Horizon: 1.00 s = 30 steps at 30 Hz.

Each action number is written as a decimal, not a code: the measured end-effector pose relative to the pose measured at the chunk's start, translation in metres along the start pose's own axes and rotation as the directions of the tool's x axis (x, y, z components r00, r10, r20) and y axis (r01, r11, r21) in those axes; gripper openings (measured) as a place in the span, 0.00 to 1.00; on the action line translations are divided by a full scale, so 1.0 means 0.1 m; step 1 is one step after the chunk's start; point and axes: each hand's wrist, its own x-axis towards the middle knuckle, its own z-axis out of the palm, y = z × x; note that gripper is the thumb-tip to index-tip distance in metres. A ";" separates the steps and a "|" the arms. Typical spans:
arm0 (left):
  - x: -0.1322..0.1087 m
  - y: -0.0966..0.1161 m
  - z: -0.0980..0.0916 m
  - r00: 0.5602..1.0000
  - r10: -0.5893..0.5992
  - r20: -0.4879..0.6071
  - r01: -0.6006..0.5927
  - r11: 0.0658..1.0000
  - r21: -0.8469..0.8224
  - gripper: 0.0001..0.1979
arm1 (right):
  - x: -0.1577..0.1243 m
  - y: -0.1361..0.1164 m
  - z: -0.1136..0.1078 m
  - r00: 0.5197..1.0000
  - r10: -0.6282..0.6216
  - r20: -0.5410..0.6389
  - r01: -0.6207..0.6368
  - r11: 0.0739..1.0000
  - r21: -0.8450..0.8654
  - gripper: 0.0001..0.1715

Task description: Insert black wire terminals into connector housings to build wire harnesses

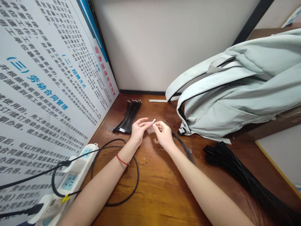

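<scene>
Near the middle of the table, a small white strip (153,121) sits between my two hands at the fingertips. My left hand (139,129) pinches it between thumb and index finger, the other fingers stretched forward. On the other side my right hand (162,133) has thumb and fingers closed at the strip's lower end. Thin black strands (184,146) pass behind my right hand and lie along its forearm; whether they join the strip is hidden. Just beyond my left hand lies a flat bundle of black strands (129,116) with light tips and a white tag.
A larger black strand bundle (237,172) lies at the right. The pale backpack (237,91) fills the back right, its strap end (157,100) on the table. At left are a power strip (78,169), a looped black cable (137,182) and a printed board (47,72).
</scene>
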 end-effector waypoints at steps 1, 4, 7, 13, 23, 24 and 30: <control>0.00 -0.01 0.00 1.000 0.002 0.002 -0.002 1.000 -0.001 0.23 | 0.00 0.00 0.00 1.000 0.000 0.001 0.000 1.000 0.000 0.11; 0.01 -0.01 -0.01 1.000 0.002 0.007 -0.002 1.000 -0.002 0.23 | 0.00 -0.01 0.00 1.000 -0.003 0.014 0.002 1.000 0.016 0.11; 0.01 -0.01 -0.01 1.000 -0.013 0.022 0.012 1.000 0.013 0.23 | -0.01 -0.02 0.00 0.999 -0.011 0.031 0.010 0.999 0.032 0.11; 0.03 0.00 -0.02 0.998 -0.048 0.041 0.047 0.999 0.023 0.23 | -0.01 -0.01 -0.01 0.999 -0.013 0.039 0.012 1.000 0.016 0.10; 0.04 0.01 -0.03 0.998 -0.062 0.031 0.062 0.998 0.003 0.22 | 0.01 0.02 -0.01 1.000 -0.020 0.012 0.020 1.000 0.012 0.09; 0.04 0.01 -0.03 0.998 -0.062 0.031 0.062 0.998 0.003 0.22 | 0.01 0.02 -0.01 1.000 -0.026 0.018 0.025 0.999 0.024 0.09; 0.04 0.03 -0.02 0.997 -0.068 0.046 0.069 0.998 -0.010 0.20 | 0.01 0.01 -0.01 1.000 -0.019 0.018 0.018 0.999 0.034 0.09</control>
